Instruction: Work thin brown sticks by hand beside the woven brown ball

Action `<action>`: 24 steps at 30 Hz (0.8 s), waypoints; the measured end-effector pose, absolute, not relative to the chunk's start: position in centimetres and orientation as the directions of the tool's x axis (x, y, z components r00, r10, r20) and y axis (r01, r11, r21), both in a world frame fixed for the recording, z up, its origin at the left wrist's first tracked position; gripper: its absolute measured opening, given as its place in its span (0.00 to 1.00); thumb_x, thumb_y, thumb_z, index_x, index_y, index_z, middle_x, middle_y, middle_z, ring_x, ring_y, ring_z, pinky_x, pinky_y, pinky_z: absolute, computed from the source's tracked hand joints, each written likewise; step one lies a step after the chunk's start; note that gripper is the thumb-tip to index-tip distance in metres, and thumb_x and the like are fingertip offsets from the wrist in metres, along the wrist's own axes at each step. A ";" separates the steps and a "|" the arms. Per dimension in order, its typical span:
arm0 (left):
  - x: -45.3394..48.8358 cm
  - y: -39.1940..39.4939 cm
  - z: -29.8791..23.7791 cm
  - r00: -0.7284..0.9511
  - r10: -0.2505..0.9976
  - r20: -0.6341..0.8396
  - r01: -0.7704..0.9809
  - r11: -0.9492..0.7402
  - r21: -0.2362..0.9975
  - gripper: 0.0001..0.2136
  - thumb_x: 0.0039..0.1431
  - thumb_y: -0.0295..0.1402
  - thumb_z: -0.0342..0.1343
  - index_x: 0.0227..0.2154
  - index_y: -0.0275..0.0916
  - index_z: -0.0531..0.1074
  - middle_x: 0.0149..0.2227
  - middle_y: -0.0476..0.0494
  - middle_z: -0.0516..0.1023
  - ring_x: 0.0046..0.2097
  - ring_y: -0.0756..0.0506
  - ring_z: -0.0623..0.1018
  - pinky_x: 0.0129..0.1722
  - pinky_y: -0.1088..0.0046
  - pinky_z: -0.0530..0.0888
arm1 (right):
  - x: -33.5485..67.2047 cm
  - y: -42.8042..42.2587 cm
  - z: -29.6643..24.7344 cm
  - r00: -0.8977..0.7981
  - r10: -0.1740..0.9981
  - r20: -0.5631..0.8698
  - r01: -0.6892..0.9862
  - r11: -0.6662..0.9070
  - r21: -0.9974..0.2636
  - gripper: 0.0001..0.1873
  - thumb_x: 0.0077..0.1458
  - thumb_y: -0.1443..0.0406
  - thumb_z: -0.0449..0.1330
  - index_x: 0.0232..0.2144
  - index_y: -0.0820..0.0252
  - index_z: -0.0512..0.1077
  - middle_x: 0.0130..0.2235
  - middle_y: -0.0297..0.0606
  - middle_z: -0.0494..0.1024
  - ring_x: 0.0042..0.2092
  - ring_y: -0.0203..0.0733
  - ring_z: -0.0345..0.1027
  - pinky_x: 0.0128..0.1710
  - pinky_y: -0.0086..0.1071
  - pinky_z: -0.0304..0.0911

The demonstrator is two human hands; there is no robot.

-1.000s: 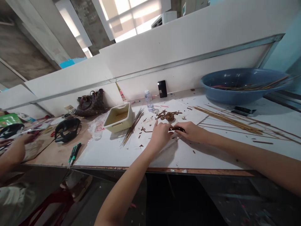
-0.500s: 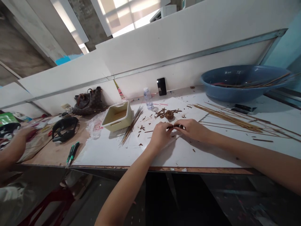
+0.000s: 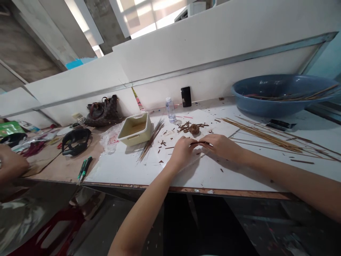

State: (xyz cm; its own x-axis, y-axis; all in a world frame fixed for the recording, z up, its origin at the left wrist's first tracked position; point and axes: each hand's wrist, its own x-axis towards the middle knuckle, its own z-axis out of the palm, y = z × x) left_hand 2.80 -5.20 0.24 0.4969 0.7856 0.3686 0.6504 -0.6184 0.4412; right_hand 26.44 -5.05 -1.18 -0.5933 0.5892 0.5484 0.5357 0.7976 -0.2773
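My left hand (image 3: 182,151) and my right hand (image 3: 220,146) meet fingertip to fingertip low over the white sheet (image 3: 112,170). Both have their fingers closed on a small dark brown piece, mostly hidden by the fingers. Just beyond them sits a rough brown dough-like lump (image 3: 194,129). Short brown bits (image 3: 183,127) lie scattered to its left. Right of my right hand, a bundle of thin tan sticks (image 3: 262,136) is spread on the sheet, with darker coated sticks around it.
A cream tub (image 3: 134,139) of brownish water stands left, with thin sticks (image 3: 152,140) beside it. Behind are a water bottle (image 3: 171,111), a phone (image 3: 186,97) and a blue basin (image 3: 279,103). Green-handled cutters (image 3: 85,170), a black headset (image 3: 76,141) and another person's arm (image 3: 12,161) are further left.
The view has shifted slightly. My hands stay together, fingers closing further over the brown piece so less of it shows. The other person's arm has drawn back to the left.
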 end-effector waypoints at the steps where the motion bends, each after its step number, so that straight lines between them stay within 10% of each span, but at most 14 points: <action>1: 2.8 -5.2 0.2 0.502 0.783 0.366 0.654 -0.621 0.433 0.08 0.73 0.29 0.61 0.44 0.44 0.87 0.40 0.44 0.89 0.43 0.40 0.81 0.48 0.65 0.75 | 26.4 -5.0 -1.3 -0.594 0.577 0.560 0.533 0.804 -0.263 0.14 0.77 0.59 0.57 0.53 0.56 0.81 0.47 0.47 0.88 0.47 0.56 0.82 0.48 0.48 0.76; 24: 2.5 -6.0 0.4 0.493 0.780 0.385 0.604 -0.626 0.493 0.08 0.65 0.27 0.69 0.45 0.44 0.87 0.38 0.44 0.88 0.41 0.42 0.81 0.43 0.69 0.75 | 26.9 -6.0 -0.4 -0.691 0.458 0.559 0.409 0.886 -0.220 0.20 0.71 0.66 0.60 0.63 0.52 0.76 0.52 0.45 0.86 0.49 0.57 0.81 0.50 0.52 0.77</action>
State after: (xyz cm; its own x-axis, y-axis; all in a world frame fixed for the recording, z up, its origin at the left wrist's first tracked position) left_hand 2.50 -5.99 0.39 0.4932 0.7801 0.3850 0.6044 -0.6256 0.4933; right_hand 26.94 -5.99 -0.44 -0.6910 0.4582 0.5591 0.4091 0.8855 -0.2201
